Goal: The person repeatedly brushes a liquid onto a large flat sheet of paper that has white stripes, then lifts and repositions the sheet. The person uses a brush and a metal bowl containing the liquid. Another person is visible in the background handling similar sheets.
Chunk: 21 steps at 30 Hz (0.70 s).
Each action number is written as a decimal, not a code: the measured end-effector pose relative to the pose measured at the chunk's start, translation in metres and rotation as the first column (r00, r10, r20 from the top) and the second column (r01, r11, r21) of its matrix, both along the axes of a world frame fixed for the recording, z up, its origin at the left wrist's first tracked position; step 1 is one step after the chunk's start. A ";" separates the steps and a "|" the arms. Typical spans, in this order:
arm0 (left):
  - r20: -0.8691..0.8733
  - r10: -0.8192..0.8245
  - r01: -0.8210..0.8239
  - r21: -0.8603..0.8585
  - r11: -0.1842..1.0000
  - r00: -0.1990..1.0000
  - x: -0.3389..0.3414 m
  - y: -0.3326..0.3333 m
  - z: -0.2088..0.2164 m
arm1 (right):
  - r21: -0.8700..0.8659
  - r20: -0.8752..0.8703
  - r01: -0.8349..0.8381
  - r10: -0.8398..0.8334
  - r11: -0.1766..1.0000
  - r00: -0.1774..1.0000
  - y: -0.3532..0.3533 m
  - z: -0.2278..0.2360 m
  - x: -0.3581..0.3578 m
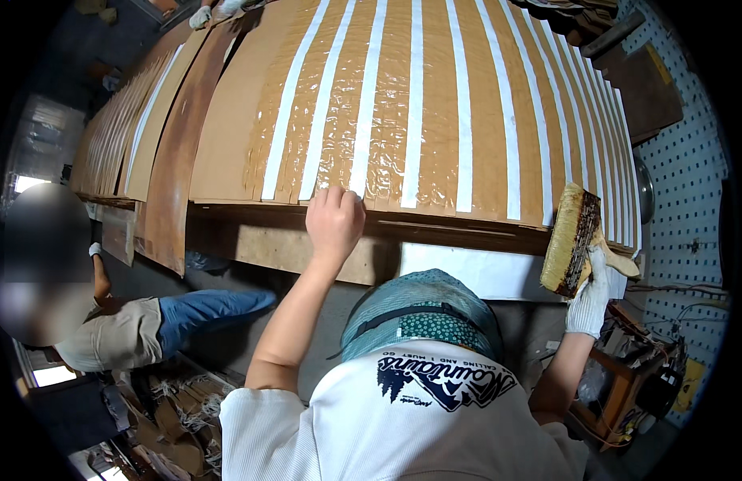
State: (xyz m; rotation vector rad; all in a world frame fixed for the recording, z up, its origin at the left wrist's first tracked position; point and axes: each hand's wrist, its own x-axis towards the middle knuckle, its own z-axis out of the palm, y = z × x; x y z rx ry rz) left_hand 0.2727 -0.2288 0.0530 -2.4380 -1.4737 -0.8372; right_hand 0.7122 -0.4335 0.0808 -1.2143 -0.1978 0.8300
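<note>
Overlapping brown cardboard sheets (pixel 435 104) with long white strips (pixel 464 160) are fanned across the bench in front of me. A glossy, wet-looking film covers the left and middle part of them. My left hand (pixel 336 223), bare, is closed at the front edge of the sheets, left of the middle. Its fingers pinch the edge of one sheet, though the fingertips are partly hidden. At the right front corner my right hand (pixel 589 293), in a white knitted glove, grips a wide brush (pixel 574 240). Dark residue marks the base of its pale bristles, and its wooden handle points right.
A brown board (pixel 174 160) separates these sheets from another fanned stack (pixel 138 120) at left. A co-worker in blue jeans (pixel 210 317) stands there. Another person's gloved hand (pixel 200 18) shows at the far edge. A perforated blue panel (pixel 684 176) rises on the right.
</note>
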 end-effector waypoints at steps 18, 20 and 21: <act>0.302 0.114 -0.161 0.135 0.978 0.946 -0.032 0.046 0.072 | -0.030 -0.028 0.018 -0.018 0.999 0.999 0.001 0.004 -0.007; 0.318 0.102 -0.155 0.149 0.977 0.943 -0.033 0.043 0.077 | -0.023 -0.042 0.019 -0.020 1.000 0.999 0.004 0.012 -0.017; 0.328 0.103 -0.163 0.163 0.973 0.939 -0.033 0.043 0.079 | -0.009 -0.035 0.021 -0.021 1.000 0.999 0.006 0.015 -0.020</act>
